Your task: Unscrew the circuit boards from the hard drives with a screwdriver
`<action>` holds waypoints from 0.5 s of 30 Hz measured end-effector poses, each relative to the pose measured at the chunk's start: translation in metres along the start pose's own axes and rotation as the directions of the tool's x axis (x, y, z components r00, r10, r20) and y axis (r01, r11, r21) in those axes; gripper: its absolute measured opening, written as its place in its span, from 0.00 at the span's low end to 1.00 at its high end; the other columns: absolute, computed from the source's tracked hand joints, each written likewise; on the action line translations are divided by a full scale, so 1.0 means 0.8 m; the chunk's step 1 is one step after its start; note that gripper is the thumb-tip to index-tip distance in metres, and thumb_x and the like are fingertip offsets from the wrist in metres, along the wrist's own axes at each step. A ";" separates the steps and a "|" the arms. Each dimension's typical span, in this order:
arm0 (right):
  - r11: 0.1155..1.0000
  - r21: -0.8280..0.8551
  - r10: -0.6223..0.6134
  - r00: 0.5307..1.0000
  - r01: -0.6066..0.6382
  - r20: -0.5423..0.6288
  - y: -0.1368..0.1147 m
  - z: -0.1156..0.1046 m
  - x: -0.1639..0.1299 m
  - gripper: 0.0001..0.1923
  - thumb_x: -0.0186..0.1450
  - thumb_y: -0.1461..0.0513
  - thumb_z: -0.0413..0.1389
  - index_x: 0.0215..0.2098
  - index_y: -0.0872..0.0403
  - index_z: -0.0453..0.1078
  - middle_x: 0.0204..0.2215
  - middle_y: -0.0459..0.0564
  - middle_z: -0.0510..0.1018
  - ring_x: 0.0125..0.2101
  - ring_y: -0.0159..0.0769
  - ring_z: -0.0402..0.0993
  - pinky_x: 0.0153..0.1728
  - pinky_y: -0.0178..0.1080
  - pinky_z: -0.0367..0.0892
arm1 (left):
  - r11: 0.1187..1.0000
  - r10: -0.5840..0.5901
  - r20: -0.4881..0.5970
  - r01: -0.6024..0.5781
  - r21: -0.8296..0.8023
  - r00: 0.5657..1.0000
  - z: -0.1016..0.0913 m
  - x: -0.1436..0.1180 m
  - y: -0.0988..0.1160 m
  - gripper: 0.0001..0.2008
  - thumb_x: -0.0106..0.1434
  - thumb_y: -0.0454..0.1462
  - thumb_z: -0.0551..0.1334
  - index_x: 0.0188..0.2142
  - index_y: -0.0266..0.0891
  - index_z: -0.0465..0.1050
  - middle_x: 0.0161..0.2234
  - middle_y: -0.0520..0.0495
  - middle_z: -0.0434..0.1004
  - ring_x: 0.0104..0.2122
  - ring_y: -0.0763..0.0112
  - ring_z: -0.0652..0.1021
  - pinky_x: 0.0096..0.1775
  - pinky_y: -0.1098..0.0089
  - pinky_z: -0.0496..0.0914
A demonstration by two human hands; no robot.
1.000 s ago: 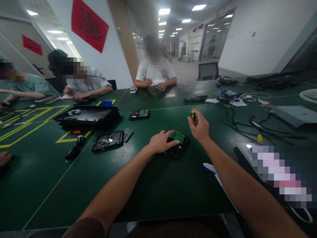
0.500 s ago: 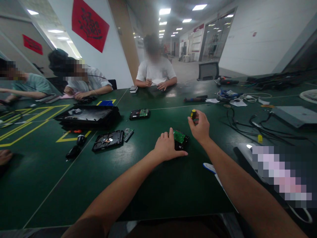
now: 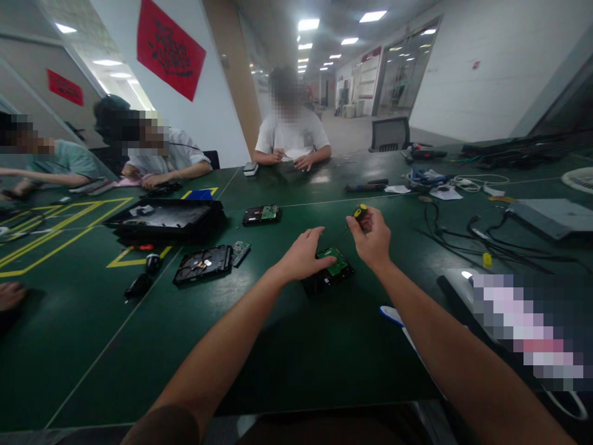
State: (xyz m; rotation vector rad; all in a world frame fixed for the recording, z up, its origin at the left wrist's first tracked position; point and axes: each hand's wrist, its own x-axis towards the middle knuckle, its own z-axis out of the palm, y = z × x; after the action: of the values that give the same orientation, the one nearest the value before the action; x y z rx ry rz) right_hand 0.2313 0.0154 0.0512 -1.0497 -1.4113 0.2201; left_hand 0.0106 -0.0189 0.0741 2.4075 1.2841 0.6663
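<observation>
Nearest, on the dark green desk (image 3: 296,358), the left hand (image 3: 301,256) rests on a black hard drive with a green circuit board (image 3: 330,270), its fingers spread apart, thumb touching the board. Just right of it, the right hand (image 3: 370,238) hovers above the drive, fingers clamped on a small yellow-and-black screwdriver (image 3: 359,213). Farther left lie an opened black hard drive (image 3: 202,264) and a black rectangular tray (image 3: 162,219). Beyond them lies another black drive with a green board (image 3: 262,214). Black cables (image 3: 467,235) sprawl on the right. At the far edge sits a person in a white shirt (image 3: 291,133).
</observation>
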 end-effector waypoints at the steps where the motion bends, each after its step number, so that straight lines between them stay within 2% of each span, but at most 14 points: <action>1: 0.999 0.039 -0.008 1.000 0.007 0.024 -0.004 0.003 -0.002 0.23 0.68 0.46 0.64 0.54 0.49 0.70 0.40 0.50 0.81 0.37 0.41 0.80 0.42 0.45 0.78 | 0.998 0.013 -0.073 -0.017 -0.055 0.997 -0.001 0.009 0.002 0.40 0.66 0.46 0.67 0.72 0.38 0.54 0.64 0.33 0.69 0.61 0.51 0.75 0.61 0.52 0.71; 3: 0.995 0.104 -0.014 0.997 0.006 0.078 -0.013 0.009 -0.007 0.22 0.68 0.48 0.64 0.54 0.48 0.70 0.41 0.50 0.81 0.38 0.41 0.81 0.44 0.46 0.78 | 0.991 0.061 -0.180 -0.081 -0.108 0.982 0.000 0.027 0.009 0.39 0.66 0.38 0.66 0.73 0.40 0.53 0.64 0.35 0.70 0.55 0.57 0.79 0.57 0.55 0.75; 6: 0.984 0.177 -0.011 0.987 -0.017 0.158 -0.026 0.013 -0.013 0.19 0.69 0.50 0.65 0.53 0.47 0.71 0.42 0.49 0.81 0.40 0.41 0.81 0.46 0.46 0.78 | 0.982 0.147 -0.232 -0.169 -0.078 0.962 0.004 0.046 0.020 0.43 0.64 0.32 0.65 0.75 0.45 0.50 0.64 0.36 0.71 0.56 0.56 0.78 0.56 0.56 0.75; 8: 0.982 0.189 -0.019 0.980 -0.019 0.196 -0.033 0.012 -0.015 0.18 0.68 0.50 0.65 0.52 0.47 0.72 0.43 0.49 0.81 0.40 0.41 0.81 0.46 0.46 0.78 | 0.979 0.184 -0.227 -0.199 -0.045 0.956 0.006 0.052 0.024 0.42 0.64 0.30 0.64 0.75 0.47 0.52 0.63 0.38 0.73 0.58 0.55 0.78 0.58 0.57 0.74; 11: 0.987 0.158 -0.022 0.970 -0.017 0.242 -0.040 0.008 -0.012 0.20 0.68 0.49 0.65 0.52 0.48 0.73 0.45 0.50 0.81 0.41 0.41 0.81 0.47 0.45 0.78 | 0.970 0.223 -0.247 -0.239 -0.036 0.943 0.005 0.054 0.021 0.35 0.65 0.27 0.60 0.70 0.46 0.62 0.61 0.41 0.76 0.59 0.57 0.78 0.59 0.59 0.73; 13: 0.991 0.134 -0.018 0.956 -0.022 0.293 -0.037 0.005 -0.008 0.22 0.68 0.48 0.65 0.54 0.49 0.74 0.46 0.51 0.82 0.44 0.42 0.81 0.48 0.45 0.77 | 0.968 0.218 -0.293 -0.245 -0.058 0.931 -0.003 0.054 0.014 0.29 0.66 0.28 0.61 0.66 0.43 0.67 0.59 0.41 0.78 0.57 0.58 0.79 0.58 0.61 0.73; 15: 0.995 0.075 0.030 0.942 -0.058 0.335 -0.028 -0.001 -0.003 0.22 0.69 0.48 0.63 0.56 0.49 0.74 0.48 0.52 0.83 0.46 0.42 0.81 0.47 0.45 0.76 | 0.979 0.128 -0.361 -0.176 -0.104 0.924 -0.019 0.052 0.004 0.24 0.67 0.32 0.63 0.62 0.40 0.69 0.54 0.41 0.81 0.51 0.60 0.82 0.54 0.63 0.74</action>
State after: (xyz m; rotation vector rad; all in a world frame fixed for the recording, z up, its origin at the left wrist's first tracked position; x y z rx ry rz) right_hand 0.2216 0.0007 0.0652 -1.0066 -1.6672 0.5062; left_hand 0.0244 0.0151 0.0987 2.3642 1.1378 1.2377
